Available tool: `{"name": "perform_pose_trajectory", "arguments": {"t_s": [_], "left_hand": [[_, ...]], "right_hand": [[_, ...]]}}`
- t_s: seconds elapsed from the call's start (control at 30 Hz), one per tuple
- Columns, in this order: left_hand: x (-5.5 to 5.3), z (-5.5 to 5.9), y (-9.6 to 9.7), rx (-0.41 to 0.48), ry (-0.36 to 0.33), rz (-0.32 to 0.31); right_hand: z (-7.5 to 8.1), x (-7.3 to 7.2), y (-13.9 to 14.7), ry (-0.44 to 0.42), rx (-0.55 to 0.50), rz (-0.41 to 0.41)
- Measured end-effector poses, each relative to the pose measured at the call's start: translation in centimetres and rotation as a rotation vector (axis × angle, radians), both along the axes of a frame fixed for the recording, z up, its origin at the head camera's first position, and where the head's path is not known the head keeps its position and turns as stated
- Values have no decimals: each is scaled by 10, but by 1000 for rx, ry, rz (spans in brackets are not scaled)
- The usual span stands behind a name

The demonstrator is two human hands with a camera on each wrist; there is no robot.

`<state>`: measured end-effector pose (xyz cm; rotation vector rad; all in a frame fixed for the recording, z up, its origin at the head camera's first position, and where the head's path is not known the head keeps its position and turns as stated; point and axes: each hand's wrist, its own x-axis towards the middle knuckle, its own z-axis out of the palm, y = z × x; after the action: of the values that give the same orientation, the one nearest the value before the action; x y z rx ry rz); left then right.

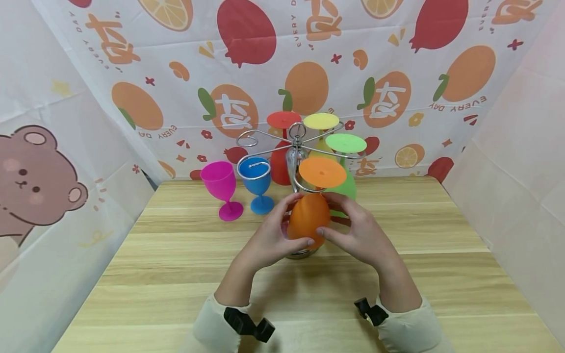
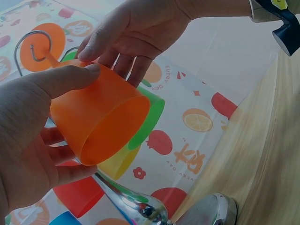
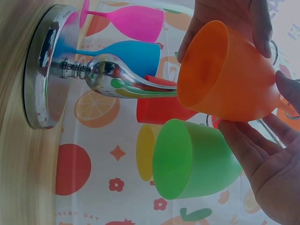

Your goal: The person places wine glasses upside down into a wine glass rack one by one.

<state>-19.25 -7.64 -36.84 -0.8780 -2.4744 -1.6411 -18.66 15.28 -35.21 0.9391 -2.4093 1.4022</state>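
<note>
An orange plastic goblet (image 1: pixel 309 223) hangs upside down at the front loop of a chrome glass rack (image 1: pixel 297 142), its round foot above the wire and its bowl mouth facing down. My left hand (image 1: pixel 270 240) grips the bowl from the left, thumb across the front and fingers behind. From the other side my right hand (image 1: pixel 362 235) holds the same bowl, its thumb also on the near face. In the right wrist view, the open mouth of the orange goblet (image 3: pixel 204 70) shows beside the rack's shiny stem (image 3: pixel 112 77).
Green (image 1: pixel 346 143), yellow (image 1: pixel 321 121) and red (image 1: pixel 284 120) goblets hang inverted on other loops. Magenta (image 1: pixel 219 181) and blue (image 1: pixel 257 184) goblets stand upright on the wooden table (image 1: pixel 167 274), left of the stem. A fruit-print cloth (image 1: pixel 273 78) hangs behind.
</note>
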Motion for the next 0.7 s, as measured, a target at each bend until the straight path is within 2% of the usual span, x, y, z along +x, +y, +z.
{"name": "perform_pose_trajectory", "arguments": {"t_s": [0.33,0.7], "left_hand": [[0,-1,0,-3,1,16],[-1,0,-3,21,-32,54]], "right_hand": [[-1,0,-1,50,-13,-31],[-3,-1,-2,143,-88,-84]]}}
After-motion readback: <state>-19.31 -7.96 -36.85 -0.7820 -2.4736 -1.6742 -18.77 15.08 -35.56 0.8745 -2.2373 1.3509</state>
